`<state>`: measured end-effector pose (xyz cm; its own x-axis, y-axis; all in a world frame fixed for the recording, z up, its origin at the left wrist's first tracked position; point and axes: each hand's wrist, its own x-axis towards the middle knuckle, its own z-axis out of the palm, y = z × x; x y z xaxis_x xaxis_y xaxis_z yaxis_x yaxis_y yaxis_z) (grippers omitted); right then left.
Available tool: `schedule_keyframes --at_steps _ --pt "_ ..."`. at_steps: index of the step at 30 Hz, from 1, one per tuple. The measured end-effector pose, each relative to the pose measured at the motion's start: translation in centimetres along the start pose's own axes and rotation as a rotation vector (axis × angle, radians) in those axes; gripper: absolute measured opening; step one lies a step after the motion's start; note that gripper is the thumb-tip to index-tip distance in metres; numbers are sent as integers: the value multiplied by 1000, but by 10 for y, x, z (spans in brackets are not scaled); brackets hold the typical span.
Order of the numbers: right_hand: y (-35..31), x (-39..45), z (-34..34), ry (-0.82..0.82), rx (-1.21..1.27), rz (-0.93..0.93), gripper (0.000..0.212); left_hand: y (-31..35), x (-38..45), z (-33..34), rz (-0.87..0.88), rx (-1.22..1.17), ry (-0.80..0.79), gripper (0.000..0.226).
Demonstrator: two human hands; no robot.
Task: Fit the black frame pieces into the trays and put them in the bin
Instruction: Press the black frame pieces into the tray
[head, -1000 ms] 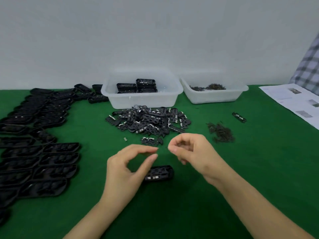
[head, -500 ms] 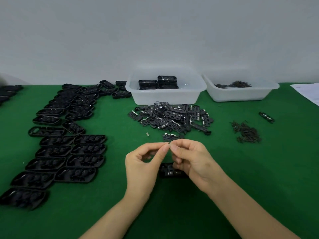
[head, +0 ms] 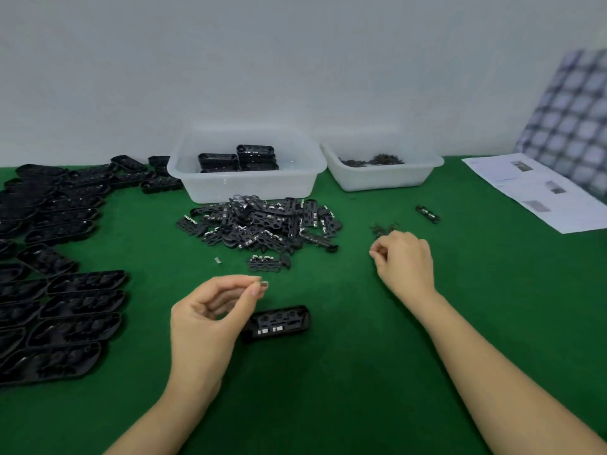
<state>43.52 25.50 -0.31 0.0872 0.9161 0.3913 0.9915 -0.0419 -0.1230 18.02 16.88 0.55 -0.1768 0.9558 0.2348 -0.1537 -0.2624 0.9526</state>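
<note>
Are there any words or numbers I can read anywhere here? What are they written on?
No text can be read.
White paper sheets on the green table: they hold small pictures and faint lines of print, too blurred to read.
Clear bins, black trays and pile of frame pieces: no lettering shows.

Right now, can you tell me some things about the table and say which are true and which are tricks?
1. The left hand pinches a small metal clip. True.
2. The tray near the left hand sits inside the bin. False: it lies on the green table.
3. The left bin holds black trays. True.
4. The pile of frame pieces is behind the bins. False: it lies in front of the left bin.
5. The right hand rests on the paper sheet. False: it is beside the small dark parts.
</note>
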Motion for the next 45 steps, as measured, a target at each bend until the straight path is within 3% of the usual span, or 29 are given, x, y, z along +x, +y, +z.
schedule_keyframes --at_steps 4,6,8,10,12,14,16,20,22,32,45 --pt "0 -3 -3 41 27 47 19 0 1 -3 4 33 -37 16" --pt "-7 -8 -14 214 187 -9 15 0 2 -3 5 40 -49 16" --pt "-29 -18 -29 359 467 -189 8 0 3 -3 5 48 -73 17" --pt "-62 -35 -38 255 765 -377 10 0 3 -1 4 49 -107 16" --pt "-88 -51 -38 92 897 -506 11 -1 2 -1 8 47 -126 14" --pt "-99 -61 -33 30 857 -570 9 -3 2 -2 24 89 -132 11" --pt "-96 -61 -30 -20 859 -516 10 -4 3 -4 73 232 -135 9" --pt "-73 -56 -26 -362 733 -362 27 -9 3 -2 167 641 -162 16" --pt "-66 -56 -22 -432 654 -357 31 -11 3 0 159 772 -187 15" --pt "-67 -59 -14 -463 640 -402 32 -15 3 1 241 988 -246 13" --pt "-68 -60 -12 -467 630 -411 32 -5 5 -5 497 1181 -350 4"
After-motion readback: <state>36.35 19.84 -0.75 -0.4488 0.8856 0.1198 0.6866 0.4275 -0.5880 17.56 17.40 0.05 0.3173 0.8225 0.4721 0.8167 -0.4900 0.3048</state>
